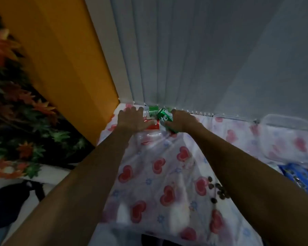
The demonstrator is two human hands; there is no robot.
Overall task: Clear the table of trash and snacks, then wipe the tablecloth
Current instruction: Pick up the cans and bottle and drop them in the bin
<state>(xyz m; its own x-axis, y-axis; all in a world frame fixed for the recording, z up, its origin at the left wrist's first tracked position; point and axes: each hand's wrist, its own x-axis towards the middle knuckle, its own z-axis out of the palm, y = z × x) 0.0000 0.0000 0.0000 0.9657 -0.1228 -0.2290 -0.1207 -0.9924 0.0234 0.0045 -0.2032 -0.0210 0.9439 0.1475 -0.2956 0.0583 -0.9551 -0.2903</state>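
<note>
Cans and bottles at the far end of the tablecloth (167,157)

Against the blinds (194,59), a tilted can (164,117) lies right of a second can (152,126); a third can (153,109) sits behind them, a plastic bottle (149,135) just before them. Small round snacks (219,189) lie nearer, right of the cloth's middle, with a packet (295,176) further right.

**Two bare arms, nothing worn**

Both forearms are bare along their whole visible length, with no sleeve or cuff showing. The left hand (132,119) and the right hand (182,121) carry no glove, ring, watch or band. Motion blur softens the fingers, so nails are unreadable.
</note>
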